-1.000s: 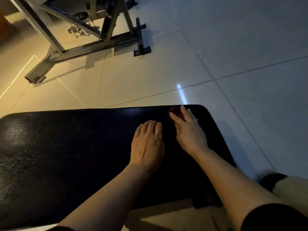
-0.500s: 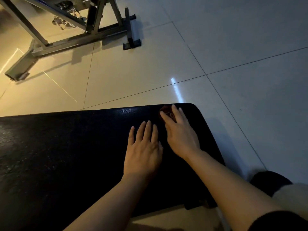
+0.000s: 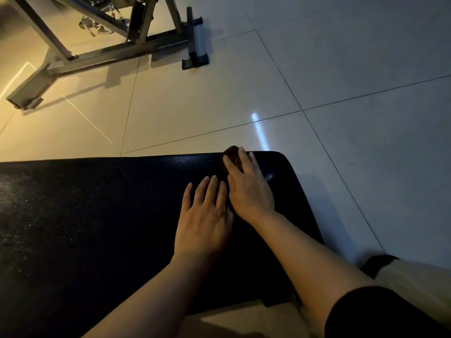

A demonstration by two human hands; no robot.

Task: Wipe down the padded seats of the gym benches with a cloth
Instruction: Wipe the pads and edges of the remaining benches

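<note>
Head view, from left to right: at the far upper left a grey metal bench frame (image 3: 102,54) stands on the pale tiled floor (image 3: 353,57), its black-capped foot bar (image 3: 194,42) pointing toward the viewer. Across the lower half lies the black padded seat (image 3: 85,228), a textured dark tabletop whose rounded right end sits near the middle right of the picture. The left hand (image 3: 205,223) rests flat on the pad, palm down, its fingers (image 3: 210,189) straight and slightly spread, holding nothing. Just beside it, touching or nearly touching at the knuckles, the right hand (image 3: 249,189) lies over a small dark reddish-brown cloth (image 3: 231,152) at the seat's far edge near the right end. Its fingers (image 3: 245,159) are stretched out over the wad, pressing it down onto the pad rather than curling around it; only the cloth's far left part peeks out beyond the fingertips. Both bare forearms reach in from the bottom, the right one ending in a black sleeve (image 3: 380,313). At the lower right a pale trouser leg (image 3: 415,284) shows above the floor. A thin streak of light (image 3: 260,132) glints on the tiles just past the seat.
</note>
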